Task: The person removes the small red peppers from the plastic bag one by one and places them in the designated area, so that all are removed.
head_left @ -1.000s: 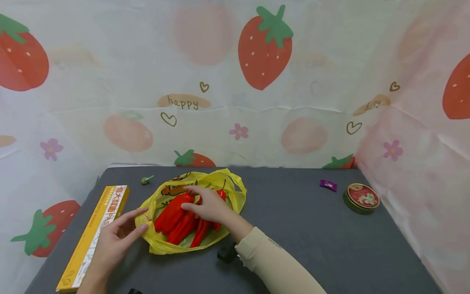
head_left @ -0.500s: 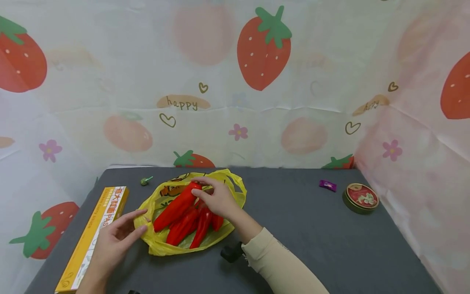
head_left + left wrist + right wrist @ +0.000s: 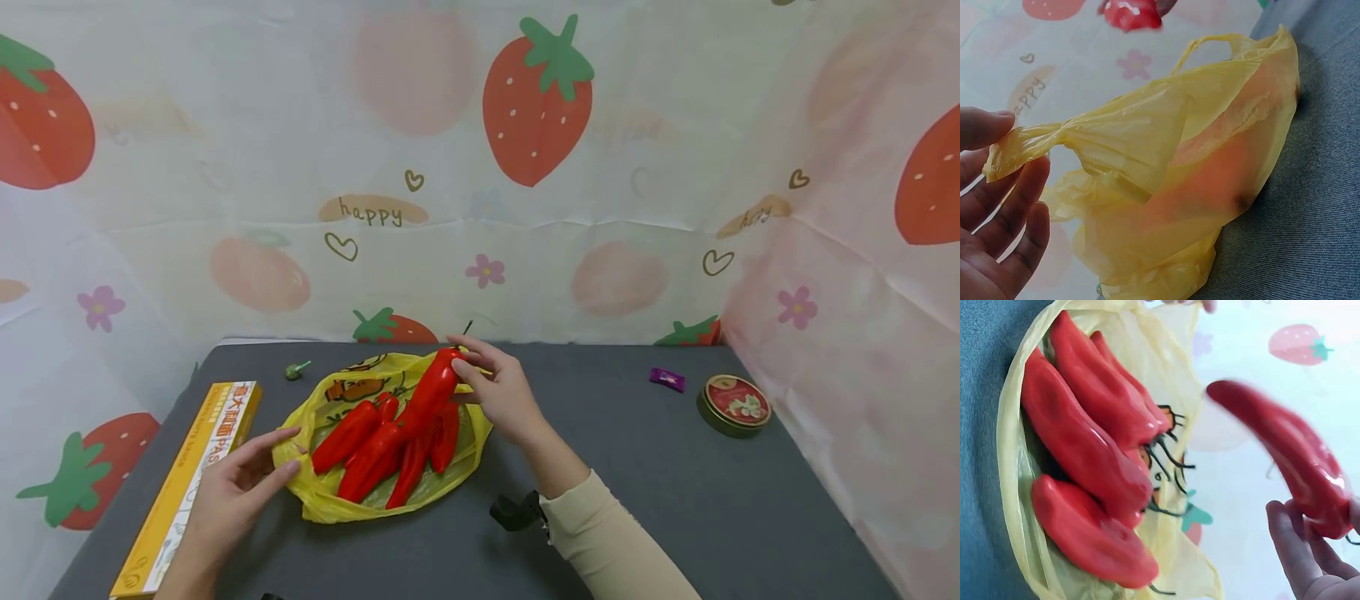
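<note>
Above the right side of the yellow bag [image 3: 318,500], one red pepper [image 3: 431,396] is held aslant in the air, stem end uppermost, by the right hand [image 3: 501,392]. The fingers of this hand grip the pepper near its stem end. Half a second earlier, what appears to be the same pepper lay lower across the heap, its stem end well within the bag's outline; hand and pepper have since shifted up and to the right. Seen from the head, the pepper's lower end overlaps the remaining peppers [image 3: 348,437]; the right wrist view shows it apart from them. These lie heaped inside the bag, whose mouth gapes upward.

At the bag's left rim, the left hand [image 3: 232,487] has scarcely moved: its thumb and fingers pinch a gathered corner of the plastic. On the tabletop [image 3: 750,517], the long box [image 3: 176,492], purple packet [image 3: 667,380] and round tin [image 3: 735,404] keep their places.

Judged from this arrangement, one pepper has been freed from the heap, several remain inside, and the left hand's hold probably keeps the bag from dragging along.
</note>
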{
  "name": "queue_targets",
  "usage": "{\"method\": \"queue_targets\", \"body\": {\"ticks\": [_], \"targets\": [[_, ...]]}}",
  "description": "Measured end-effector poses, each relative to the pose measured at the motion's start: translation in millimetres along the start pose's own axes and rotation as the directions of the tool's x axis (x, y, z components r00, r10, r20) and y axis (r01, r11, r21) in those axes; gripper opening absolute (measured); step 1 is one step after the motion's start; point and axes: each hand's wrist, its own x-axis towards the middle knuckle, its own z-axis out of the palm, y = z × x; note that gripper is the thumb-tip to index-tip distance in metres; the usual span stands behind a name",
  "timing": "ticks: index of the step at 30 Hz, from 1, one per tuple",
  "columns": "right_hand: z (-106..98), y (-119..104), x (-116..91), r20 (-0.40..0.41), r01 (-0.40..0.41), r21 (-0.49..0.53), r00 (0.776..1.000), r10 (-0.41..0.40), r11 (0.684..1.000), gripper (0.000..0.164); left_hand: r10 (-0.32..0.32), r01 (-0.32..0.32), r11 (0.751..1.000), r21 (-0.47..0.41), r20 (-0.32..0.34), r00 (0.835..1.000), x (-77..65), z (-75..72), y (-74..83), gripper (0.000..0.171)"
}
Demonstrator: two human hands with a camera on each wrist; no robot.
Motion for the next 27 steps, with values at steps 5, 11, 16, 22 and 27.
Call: {"method": "queue_targets", "body": {"ticks": [5,11,16,22,27], "targets": [[-17.9,-7.3,-8.2,-0.027,-0.031,0.019,0.999,0.031,0.999,0.035,-0.002,0.002,1.000,-0.003,0.006,1.000,0.2,0.6,1.3,0.039],[-38.5,-11.3,-17.9,-0.045,-0.041,0.023,0.998,0.042,0.999,0.038,-0.015,0.015,1.000,0.007,0.006,1.000,0.3,2.2,2.4,0.040],[-51.4,-11.9,-25.2,-0.060,-0.025,-0.014,0.998,0.024,1.000,0.046,-0.007,0.007,1.000,0.004,0.008,1.000,0.6,2.9,1.8,0.040],[-63.4,-14.9,-33.8,-0.089,-0.031,-0.104,0.996,0.022,0.994,0.048,0.007,-0.007,1.000,-0.006,0.014,1.000,1.3,3.6,-0.1,0.039],[-78.3,-18.8,-43.0,-0.100,-0.054,-0.103,0.994,0.044,0.993,0.051,-0.010,0.010,1.000,0.008,0.021,1.000,1.1,5.2,0.3,0.039]]}}
